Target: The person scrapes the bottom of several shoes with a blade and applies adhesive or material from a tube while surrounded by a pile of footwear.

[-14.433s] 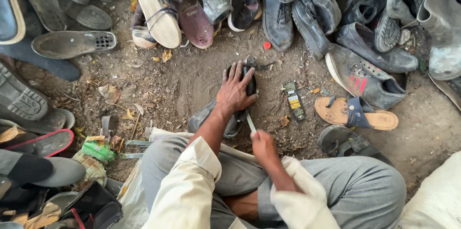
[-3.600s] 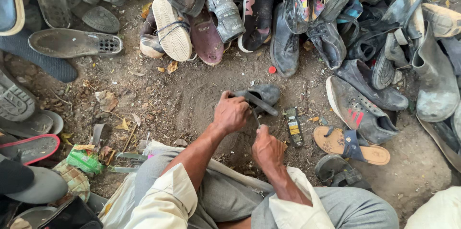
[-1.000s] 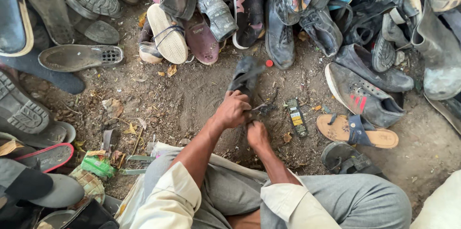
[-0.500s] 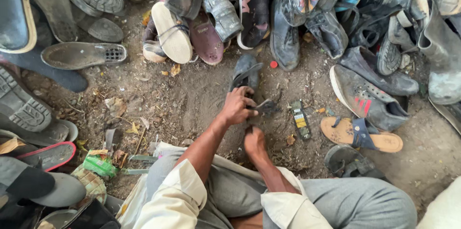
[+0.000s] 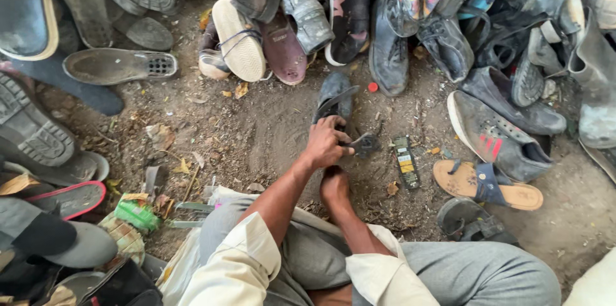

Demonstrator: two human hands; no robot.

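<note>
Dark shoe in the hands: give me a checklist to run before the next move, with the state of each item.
1. Left hand gripping the dark shoe: ok, fingers wrapped over its near end.
2. Right hand at the work: cannot tell, it sits under the left hand and what it holds is hidden.
3. Shoe steadied on the ground: ok, its far end rests on the dirt.
4. Loose strap piece clear of the fingers: cannot tell, it lies right at the left fingertips.
5. Small flat pack in reach: ok, on the dirt just right of the hands.
6. Red cap out of the way: ok, beside the shoe, apart from it.
</note>
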